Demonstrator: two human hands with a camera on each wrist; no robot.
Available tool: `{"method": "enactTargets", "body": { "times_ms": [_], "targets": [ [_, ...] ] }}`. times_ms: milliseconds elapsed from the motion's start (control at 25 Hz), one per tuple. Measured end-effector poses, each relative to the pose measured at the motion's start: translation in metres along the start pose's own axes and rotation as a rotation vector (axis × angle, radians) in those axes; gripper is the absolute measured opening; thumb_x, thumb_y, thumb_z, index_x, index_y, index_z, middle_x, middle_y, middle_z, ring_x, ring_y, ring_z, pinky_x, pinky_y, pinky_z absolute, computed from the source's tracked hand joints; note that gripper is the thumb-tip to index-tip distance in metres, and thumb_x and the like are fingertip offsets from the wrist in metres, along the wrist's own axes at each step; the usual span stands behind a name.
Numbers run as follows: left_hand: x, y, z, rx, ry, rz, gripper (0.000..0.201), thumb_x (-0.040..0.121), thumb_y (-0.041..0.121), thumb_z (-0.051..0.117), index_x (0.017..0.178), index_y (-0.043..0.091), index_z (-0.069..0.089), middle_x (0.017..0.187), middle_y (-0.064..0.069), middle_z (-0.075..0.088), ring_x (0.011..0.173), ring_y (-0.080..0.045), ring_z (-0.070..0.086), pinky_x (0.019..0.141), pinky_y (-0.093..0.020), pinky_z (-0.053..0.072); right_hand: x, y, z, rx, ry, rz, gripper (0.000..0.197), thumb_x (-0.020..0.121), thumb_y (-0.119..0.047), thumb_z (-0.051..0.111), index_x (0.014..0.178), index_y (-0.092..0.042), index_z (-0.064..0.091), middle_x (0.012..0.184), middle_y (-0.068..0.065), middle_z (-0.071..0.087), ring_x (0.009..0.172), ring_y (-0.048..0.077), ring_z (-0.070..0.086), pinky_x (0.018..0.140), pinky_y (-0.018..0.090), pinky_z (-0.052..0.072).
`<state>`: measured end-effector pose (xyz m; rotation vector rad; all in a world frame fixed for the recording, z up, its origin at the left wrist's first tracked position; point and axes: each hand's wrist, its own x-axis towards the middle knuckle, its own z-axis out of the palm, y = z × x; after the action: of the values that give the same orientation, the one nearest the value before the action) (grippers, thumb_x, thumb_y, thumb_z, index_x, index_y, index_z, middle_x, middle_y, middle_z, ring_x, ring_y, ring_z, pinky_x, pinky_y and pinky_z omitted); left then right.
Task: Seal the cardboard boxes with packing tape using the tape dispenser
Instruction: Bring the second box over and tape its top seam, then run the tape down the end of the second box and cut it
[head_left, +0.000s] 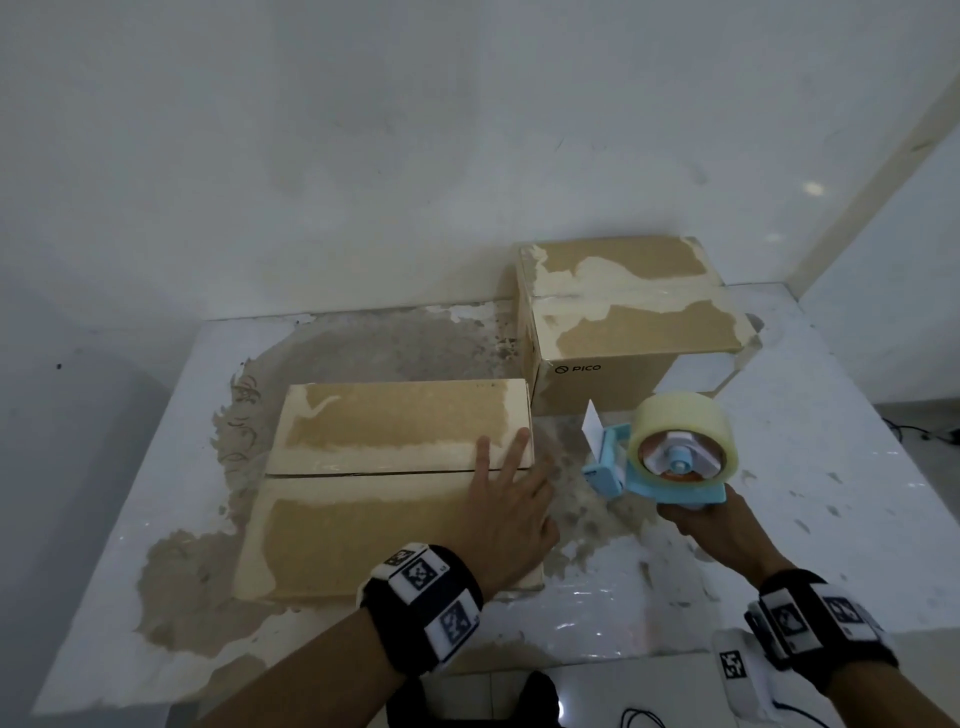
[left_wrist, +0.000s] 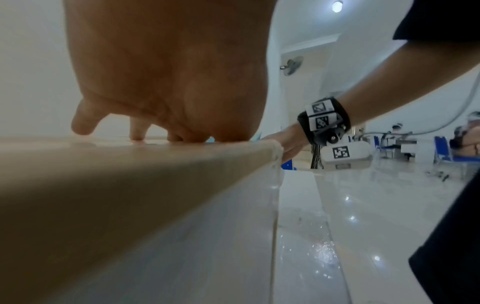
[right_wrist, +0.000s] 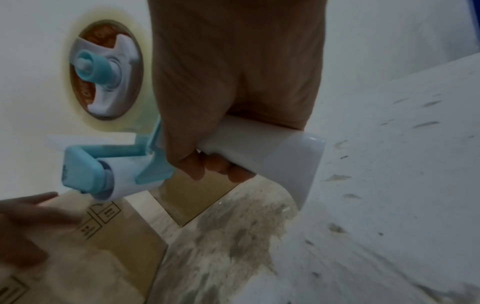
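Observation:
A low, scuffed cardboard box (head_left: 363, 493) lies closed at the table's front left, its centre seam (head_left: 363, 473) running left to right. My left hand (head_left: 506, 499) rests flat on the box's right end, fingers straight, seen pressing the box top (left_wrist: 130, 156) in the left wrist view. A taller box marked PICO (head_left: 623, 322) stands behind to the right. My right hand (head_left: 711, 525) grips the white handle (right_wrist: 272, 144) of a light blue tape dispenser (head_left: 670, 457) with a clear tape roll (head_left: 680, 431), held above the table right of the low box, its roller (right_wrist: 103, 179) pointing left.
The white table (head_left: 779, 519) has worn brown patches (head_left: 415, 348) between and around the boxes. A wall rises right behind the boxes. Chairs (left_wrist: 446, 152) and seated people show far off in the left wrist view. The table's front edge (head_left: 571, 670) is near my wrists.

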<state>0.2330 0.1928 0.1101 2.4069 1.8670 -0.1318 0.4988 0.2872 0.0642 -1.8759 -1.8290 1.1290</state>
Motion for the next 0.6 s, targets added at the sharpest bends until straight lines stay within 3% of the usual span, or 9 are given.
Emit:
{"method": "enactTargets", "body": {
  "times_ms": [120, 160, 240, 280, 400, 480, 600],
  "targets": [
    [0.007, 0.009, -0.010, 0.053, -0.089, 0.035, 0.061, 0.095, 0.046, 0.025, 0.127, 0.006, 0.057, 0.147, -0.013, 0.044, 0.145, -0.045, 0.004, 0.112, -0.066, 0.006, -0.007, -0.005, -0.002, 0.028, 0.035, -0.032, 0.015, 0.078, -0.012, 0.076, 0.077, -0.004, 0.064, 0.068, 0.013, 0.067, 0.062, 0.025, 0.059, 0.056, 0.030, 0.044],
    [0.007, 0.011, -0.013, 0.047, -0.125, 0.040, 0.065, 0.097, 0.050, 0.021, 0.124, 0.005, 0.060, 0.147, -0.015, 0.043, 0.145, -0.046, -0.002, 0.112, -0.065, 0.003, -0.009, -0.008, -0.003, 0.044, 0.044, -0.039, 0.015, 0.078, -0.010, 0.076, 0.076, -0.002, 0.064, 0.067, 0.015, 0.067, 0.060, 0.025, 0.058, 0.055, 0.030, 0.044],
    [0.008, 0.009, -0.014, 0.002, -0.141, 0.048, 0.071, 0.096, 0.055, 0.015, 0.114, 0.009, 0.067, 0.146, -0.011, 0.046, 0.146, -0.044, -0.006, 0.114, -0.063, 0.000, -0.017, -0.016, -0.002, 0.090, 0.042, -0.045, 0.015, 0.078, -0.010, 0.076, 0.076, -0.001, 0.064, 0.067, 0.017, 0.068, 0.060, 0.026, 0.059, 0.056, 0.032, 0.045],
    [0.006, 0.005, -0.016, -0.036, -0.115, 0.054, 0.070, 0.095, 0.055, 0.013, 0.119, 0.013, 0.065, 0.149, -0.006, 0.043, 0.147, -0.040, -0.004, 0.115, -0.062, -0.002, -0.022, -0.023, -0.002, 0.118, 0.031, -0.049, 0.015, 0.078, -0.011, 0.076, 0.076, -0.001, 0.064, 0.067, 0.018, 0.068, 0.060, 0.025, 0.059, 0.057, 0.032, 0.046],
    [-0.009, -0.021, -0.022, -0.147, -0.066, -0.015, 0.066, 0.093, 0.053, 0.012, 0.147, 0.021, 0.032, 0.160, 0.004, 0.020, 0.149, -0.028, 0.002, 0.118, -0.056, -0.003, -0.040, -0.057, 0.003, 0.245, -0.006, -0.115, 0.016, 0.082, -0.015, 0.073, 0.075, -0.005, 0.064, 0.066, 0.016, 0.067, 0.057, 0.018, 0.059, 0.056, 0.027, 0.048],
    [-0.027, -0.043, -0.022, -0.162, -0.054, -0.127, 0.064, 0.096, 0.051, 0.015, 0.152, 0.021, 0.016, 0.163, 0.004, 0.003, 0.149, -0.024, -0.002, 0.119, -0.052, -0.002, -0.052, -0.086, 0.013, 0.352, -0.051, -0.213, 0.020, 0.087, -0.017, 0.070, 0.075, -0.003, 0.063, 0.067, 0.017, 0.067, 0.057, 0.017, 0.063, 0.058, 0.023, 0.051],
    [-0.055, -0.076, -0.012, -0.201, -0.077, -0.352, 0.063, 0.100, 0.049, 0.021, 0.153, 0.021, 0.006, 0.162, 0.004, -0.010, 0.148, -0.025, -0.011, 0.118, -0.050, -0.005, -0.059, -0.122, 0.040, 0.523, -0.100, -0.257, 0.013, 0.092, -0.020, 0.064, 0.092, -0.008, 0.069, 0.087, 0.010, 0.075, 0.079, 0.018, 0.073, 0.069, 0.032, 0.061]
  ]
}}
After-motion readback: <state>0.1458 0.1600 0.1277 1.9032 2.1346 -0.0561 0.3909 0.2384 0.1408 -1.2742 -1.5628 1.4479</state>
